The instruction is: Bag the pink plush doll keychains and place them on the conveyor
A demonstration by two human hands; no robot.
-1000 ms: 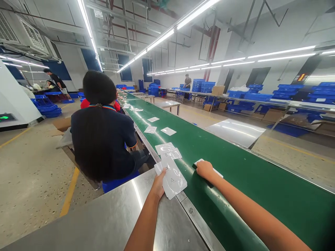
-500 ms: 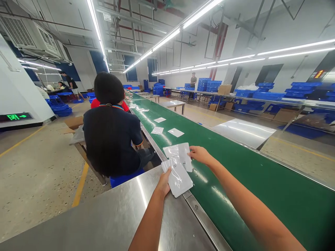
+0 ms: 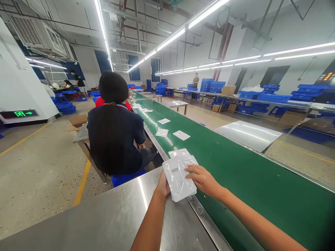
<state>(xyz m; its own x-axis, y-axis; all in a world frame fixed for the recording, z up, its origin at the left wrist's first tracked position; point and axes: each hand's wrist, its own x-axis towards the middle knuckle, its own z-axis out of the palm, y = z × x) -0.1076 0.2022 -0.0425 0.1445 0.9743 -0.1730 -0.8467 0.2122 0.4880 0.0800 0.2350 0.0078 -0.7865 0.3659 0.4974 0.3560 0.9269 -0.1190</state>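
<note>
My left hand (image 3: 163,184) grips a stack of shiny white flat pouches (image 3: 179,188) by its left edge, with its fingers hidden underneath. Dark print shows on the top pouch. Across the right side of this stack lies my right hand (image 3: 202,179), fingers stretched out and a little apart on the top pouch. The stack is held above the seam between the steel table and the green belt. Just behind it, another white pouch (image 3: 180,152) is partly covered.
Further up the green conveyor belt (image 3: 225,160) lie several more pouches (image 3: 181,135). The steel table (image 3: 104,216) is at my near left. A person in a dark shirt (image 3: 115,136) sits beside the belt, back towards me. Blue bins (image 3: 272,97) stand along the right.
My right hand has brought the pouch it pinched from the belt side onto the stack, and its fingers have spread over it. The left hand still holds the stack. The view has shifted slightly.
</note>
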